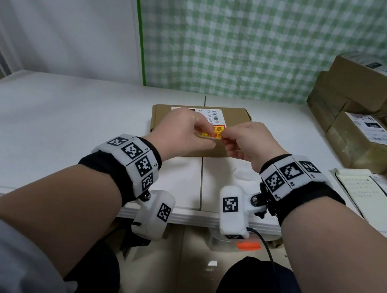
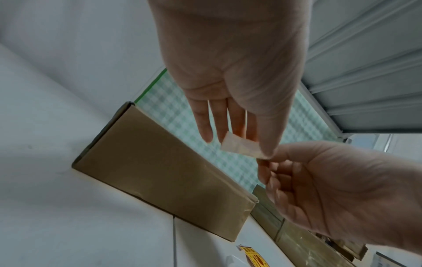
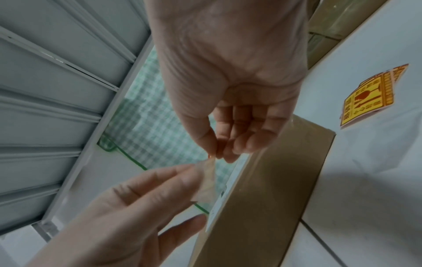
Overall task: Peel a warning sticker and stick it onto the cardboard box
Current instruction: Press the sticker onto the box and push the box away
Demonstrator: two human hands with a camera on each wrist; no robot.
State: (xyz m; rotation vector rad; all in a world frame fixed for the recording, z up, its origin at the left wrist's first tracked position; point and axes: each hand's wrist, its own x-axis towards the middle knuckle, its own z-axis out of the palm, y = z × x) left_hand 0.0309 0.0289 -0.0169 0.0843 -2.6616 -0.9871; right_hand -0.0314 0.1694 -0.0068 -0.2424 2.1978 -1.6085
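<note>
A flat brown cardboard box (image 1: 237, 118) with a white shipping label (image 1: 214, 116) lies on the white table (image 1: 62, 123). Just above the box, both hands hold a small yellow and red warning sticker (image 1: 213, 131) between them. My left hand (image 1: 205, 133) pinches its left side with thumb and fingers. My right hand (image 1: 225, 140) pinches its right edge. In the left wrist view the sticker's pale underside (image 2: 239, 146) shows at the left hand (image 2: 258, 144). In the right wrist view the right hand (image 3: 217, 153) nips the pale sheet (image 3: 205, 180) beside the box (image 3: 262, 198).
Another warning sticker (image 3: 370, 95) lies on the table to the right of the box. Stacked cardboard parcels (image 1: 369, 81) fill the right end of the table, with a notepad (image 1: 365, 194) in front of them. A green checked cloth (image 1: 232, 37) hangs behind.
</note>
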